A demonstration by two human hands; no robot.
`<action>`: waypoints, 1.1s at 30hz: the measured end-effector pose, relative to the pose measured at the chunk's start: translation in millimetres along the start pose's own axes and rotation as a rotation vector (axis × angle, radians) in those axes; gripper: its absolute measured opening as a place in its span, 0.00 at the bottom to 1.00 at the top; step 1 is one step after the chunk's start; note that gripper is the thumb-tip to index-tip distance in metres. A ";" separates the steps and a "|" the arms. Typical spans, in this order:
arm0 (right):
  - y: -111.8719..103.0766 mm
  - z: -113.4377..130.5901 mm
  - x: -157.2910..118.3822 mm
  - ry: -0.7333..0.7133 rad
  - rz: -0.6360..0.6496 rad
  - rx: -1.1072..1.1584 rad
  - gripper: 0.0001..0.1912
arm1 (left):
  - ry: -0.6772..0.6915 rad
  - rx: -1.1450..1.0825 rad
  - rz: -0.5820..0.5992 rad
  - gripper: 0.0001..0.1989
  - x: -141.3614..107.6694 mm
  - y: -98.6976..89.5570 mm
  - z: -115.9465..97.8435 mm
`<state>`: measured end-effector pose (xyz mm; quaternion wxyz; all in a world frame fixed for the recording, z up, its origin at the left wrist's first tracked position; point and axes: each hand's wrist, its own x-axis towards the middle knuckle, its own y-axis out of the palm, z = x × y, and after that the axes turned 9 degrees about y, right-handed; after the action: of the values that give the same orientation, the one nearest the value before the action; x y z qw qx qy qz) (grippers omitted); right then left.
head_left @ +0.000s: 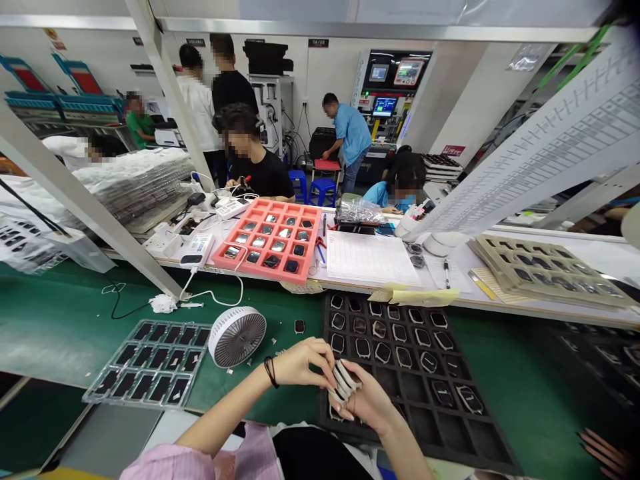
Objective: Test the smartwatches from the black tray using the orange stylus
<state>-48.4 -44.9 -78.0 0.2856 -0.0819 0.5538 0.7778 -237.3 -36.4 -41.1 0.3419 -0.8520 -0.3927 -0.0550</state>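
Seen from the head camera, the left hand [303, 363] and right hand [367, 397] pinch a stack of pale watch frames [346, 381] between pressed-together fingers, above the corner of a black compartment tray [440, 427] holding more frames.

Between the left grip [305, 363] and the right grip [365, 400], most of the stack of pale frames [346, 381] hidden behind fingers, the number of frames impossible to tell. Just ahead of the grips, small scraps [274, 341] on the green mat [50, 320], too small to tell. Farther ahead, items [270, 245] in the coral tray [265, 208], too small for detail. Right of the grips, a dim dark tray [600, 353], blurred and cut off by the edge. Farther right, a hand's fingers [603, 450], cut off at the corner. Below the grips, a pink sleeve [160, 463], cut off by the bottom edge.
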 end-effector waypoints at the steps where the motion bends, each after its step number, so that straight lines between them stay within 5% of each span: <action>1: -0.1 0.3 0.0 -0.002 -0.007 0.008 0.18 | 0.013 0.048 0.004 0.12 -1.0 0.4 -0.5; 7: 0.7 -0.9 2.3 -0.039 -0.073 0.016 0.18 | 0.077 0.228 0.010 0.05 -5.0 6.2 -5.2; 14: 6.4 -6.9 5.2 0.016 -0.063 0.026 0.18 | 0.010 -0.207 -0.127 0.18 -10.3 8.0 0.9; 17: 7.6 -11.0 5.6 0.009 -0.100 -0.015 0.19 | -0.052 -0.213 -0.188 0.20 -15.5 10.6 6.6; 23: 5.3 -27.5 8.9 -0.031 -0.226 -0.067 0.18 | -0.096 -0.185 -0.126 0.21 -33.0 29.3 25.3; 27: 4.5 -38.6 12.0 -0.017 -0.257 -0.086 0.21 | -0.445 -0.116 -0.110 0.23 -53.5 40.7 63.5; 33: -1.3 -32.3 6.1 -0.100 -0.286 -0.072 0.35 | -0.882 0.178 -0.297 0.11 -100.4 53.4 123.0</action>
<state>-58.8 -71.8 -93.8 0.4173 -0.1313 0.4935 0.7517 -289.9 -47.3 -199.8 0.2025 -0.6960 -0.6214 0.2975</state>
